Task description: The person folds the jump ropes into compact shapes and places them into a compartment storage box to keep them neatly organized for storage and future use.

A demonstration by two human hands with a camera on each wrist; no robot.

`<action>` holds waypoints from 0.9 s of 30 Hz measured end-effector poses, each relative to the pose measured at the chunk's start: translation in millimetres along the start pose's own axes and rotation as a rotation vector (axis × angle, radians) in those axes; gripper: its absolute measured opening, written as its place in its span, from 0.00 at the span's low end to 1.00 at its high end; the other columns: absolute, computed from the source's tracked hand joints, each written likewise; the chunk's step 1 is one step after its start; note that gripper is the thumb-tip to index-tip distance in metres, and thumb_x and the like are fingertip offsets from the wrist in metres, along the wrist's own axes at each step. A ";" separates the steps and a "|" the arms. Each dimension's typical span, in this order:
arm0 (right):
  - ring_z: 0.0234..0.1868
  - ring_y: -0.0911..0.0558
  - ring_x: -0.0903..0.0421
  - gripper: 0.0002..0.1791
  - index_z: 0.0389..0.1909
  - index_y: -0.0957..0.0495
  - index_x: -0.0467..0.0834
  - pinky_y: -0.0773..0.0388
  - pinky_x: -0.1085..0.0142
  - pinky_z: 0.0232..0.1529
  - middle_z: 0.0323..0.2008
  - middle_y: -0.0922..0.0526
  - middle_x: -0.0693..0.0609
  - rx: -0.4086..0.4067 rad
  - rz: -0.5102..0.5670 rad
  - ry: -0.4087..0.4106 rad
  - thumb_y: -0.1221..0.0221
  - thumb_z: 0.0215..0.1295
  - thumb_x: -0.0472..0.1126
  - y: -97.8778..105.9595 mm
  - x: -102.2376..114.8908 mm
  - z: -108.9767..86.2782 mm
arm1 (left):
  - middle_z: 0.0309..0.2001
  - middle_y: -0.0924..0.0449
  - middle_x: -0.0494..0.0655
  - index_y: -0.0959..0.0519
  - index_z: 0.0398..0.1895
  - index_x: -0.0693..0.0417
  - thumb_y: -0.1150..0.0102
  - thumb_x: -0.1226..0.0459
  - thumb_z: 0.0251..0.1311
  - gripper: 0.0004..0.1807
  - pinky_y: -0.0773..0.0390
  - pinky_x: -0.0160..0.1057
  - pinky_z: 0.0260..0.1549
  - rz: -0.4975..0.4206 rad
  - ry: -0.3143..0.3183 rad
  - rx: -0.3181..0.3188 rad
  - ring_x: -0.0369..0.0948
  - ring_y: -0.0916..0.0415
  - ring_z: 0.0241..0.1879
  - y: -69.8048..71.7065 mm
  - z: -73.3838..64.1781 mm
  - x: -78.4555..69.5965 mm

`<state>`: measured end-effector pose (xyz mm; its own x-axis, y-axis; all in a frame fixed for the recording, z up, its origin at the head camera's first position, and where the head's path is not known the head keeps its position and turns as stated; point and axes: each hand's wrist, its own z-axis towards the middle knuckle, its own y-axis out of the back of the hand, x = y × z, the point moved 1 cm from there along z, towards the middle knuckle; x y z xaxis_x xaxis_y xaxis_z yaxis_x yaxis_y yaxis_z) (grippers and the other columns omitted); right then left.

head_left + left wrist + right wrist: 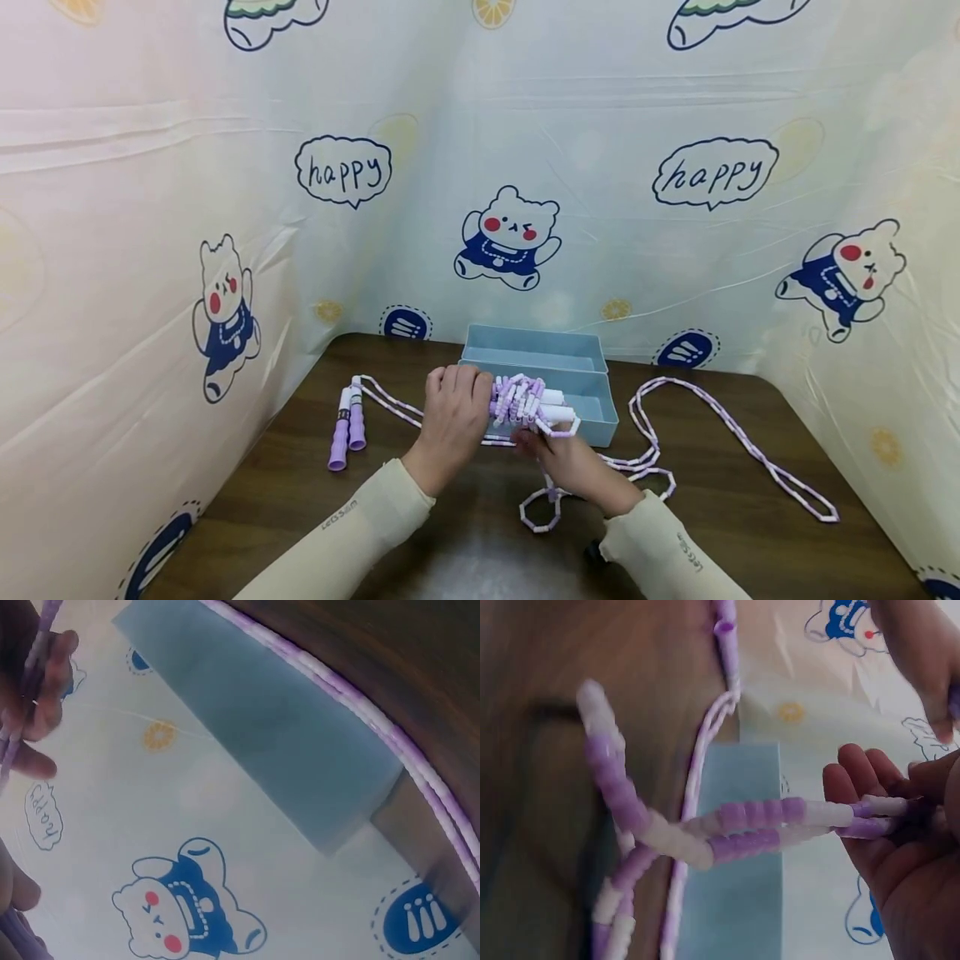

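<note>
A purple-and-white beaded jump rope is wound in a thick bundle around its handles, whose white ends stick out to the right. My left hand grips the bundle from its left side, above the front of the blue box; a bit of purple handle shows under it in the left wrist view. Just below the bundle, my right hand holds the loose doubled strand. In the right wrist view that beaded strand runs out of the palm and hangs in a loop.
A light blue lidded box stands open behind my hands. On the left lie two purple handles of another beaded jump rope, its strand passing in front of the box. A long beaded loop spreads over the table's right side.
</note>
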<state>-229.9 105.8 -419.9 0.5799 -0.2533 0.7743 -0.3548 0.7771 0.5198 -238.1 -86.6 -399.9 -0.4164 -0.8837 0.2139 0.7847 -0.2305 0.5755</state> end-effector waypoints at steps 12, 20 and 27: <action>0.31 0.20 0.43 0.21 0.62 0.39 0.36 0.19 0.52 0.25 0.42 0.24 0.38 -0.053 0.280 -0.170 0.55 0.71 0.25 -21.1 -4.6 -7.2 | 0.36 0.28 0.55 0.27 0.43 0.61 0.31 0.62 0.53 0.19 0.32 0.51 0.40 0.076 0.058 -0.006 0.51 0.30 0.37 4.7 8.8 11.4; 0.21 0.32 0.62 0.19 0.62 0.31 0.40 0.33 0.67 0.21 0.26 0.28 0.54 -0.107 0.017 -0.186 0.48 0.74 0.40 -26.6 19.7 -13.1 | 0.36 0.27 0.57 0.27 0.42 0.62 0.33 0.64 0.55 0.16 0.32 0.52 0.42 0.096 0.075 -0.068 0.53 0.29 0.39 8.9 13.9 23.7; 0.18 0.31 0.64 0.15 0.52 0.23 0.47 0.32 0.66 0.20 0.19 0.30 0.60 -0.046 -0.112 -0.201 0.42 0.69 0.48 -17.1 40.5 -18.8 | 0.36 0.27 0.57 0.26 0.43 0.61 0.33 0.63 0.54 0.17 0.32 0.52 0.42 0.160 0.060 -0.003 0.53 0.29 0.39 5.2 7.9 29.0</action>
<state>-186.5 93.1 -404.3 0.4547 -0.4453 0.7714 -0.2599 0.7620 0.5931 -249.7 -110.3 -384.5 -0.2581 -0.9319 0.2551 0.8401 -0.0861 0.5355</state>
